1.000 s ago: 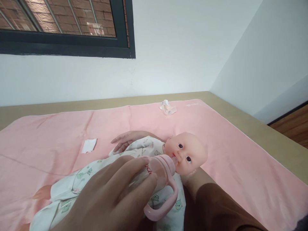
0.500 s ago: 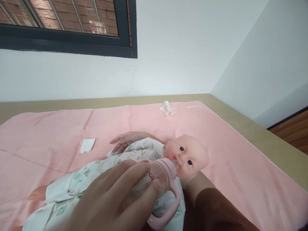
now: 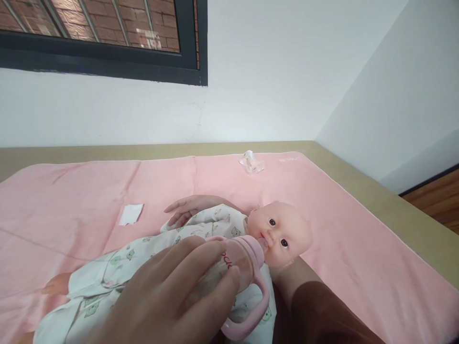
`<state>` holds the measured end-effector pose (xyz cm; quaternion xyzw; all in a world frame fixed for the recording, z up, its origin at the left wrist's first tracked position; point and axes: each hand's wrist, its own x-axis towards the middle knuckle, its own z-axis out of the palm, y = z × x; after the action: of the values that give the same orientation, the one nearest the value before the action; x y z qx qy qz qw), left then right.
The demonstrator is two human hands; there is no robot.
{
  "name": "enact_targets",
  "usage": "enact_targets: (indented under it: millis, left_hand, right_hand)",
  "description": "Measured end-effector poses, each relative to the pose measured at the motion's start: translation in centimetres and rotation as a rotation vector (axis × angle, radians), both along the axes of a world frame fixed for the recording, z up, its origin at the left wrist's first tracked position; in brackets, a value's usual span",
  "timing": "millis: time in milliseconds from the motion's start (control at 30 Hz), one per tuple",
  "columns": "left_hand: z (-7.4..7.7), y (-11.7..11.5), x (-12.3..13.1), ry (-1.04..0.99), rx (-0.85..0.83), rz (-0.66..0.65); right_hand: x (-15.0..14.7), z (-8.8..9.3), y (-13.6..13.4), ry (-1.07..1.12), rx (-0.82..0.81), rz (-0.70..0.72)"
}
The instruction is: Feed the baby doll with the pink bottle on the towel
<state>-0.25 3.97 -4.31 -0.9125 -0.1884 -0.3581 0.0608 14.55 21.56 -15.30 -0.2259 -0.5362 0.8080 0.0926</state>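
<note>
My left hand (image 3: 179, 291) wraps round a clear baby bottle (image 3: 238, 263) with a pink collar and pink handles. The bottle lies tilted over the chest of a doll (image 3: 283, 220), its teat touching the doll's mouth. The doll lies on its back in a white suit with green animal prints, head to the right and eyes open. My right arm, in a brown sleeve, passes beneath the doll's neck. My right hand (image 3: 188, 208) comes out on the far side, by the doll's shoulder and sleeve, fingers spread and pointing left.
A pink mat (image 3: 344, 215) covers much of a tan surface (image 3: 362, 184). On the mat are a small white piece (image 3: 131, 214) on the left and a crumpled clear wrapper (image 3: 252, 162) at the back. Beyond stand a white wall and a dark-framed window (image 3: 193, 43).
The camera view has shifted very slightly. Both hands, the bottle and the doll keep the same places relative to each other.
</note>
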Motion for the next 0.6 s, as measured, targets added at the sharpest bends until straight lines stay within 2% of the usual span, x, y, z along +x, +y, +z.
enact_targets:
  millis: [267, 400, 600]
  left_hand:
    - [0.4, -0.7, 0.2, -0.037, -0.054, 0.047]
    - [0.1, -0.5, 0.2, -0.035, -0.019, 0.012]
    - [-0.1, -0.1, 0.1, -0.041, -0.009, -0.034]
  right_hand:
    - [0.1, 0.0, -0.2, -0.012, 0.006, -0.012]
    - [0.1, -0.1, -0.2, -0.003, 0.01, -0.017]
    - [0.3, 1.0, -0.7, -0.029, 0.029, -0.023]
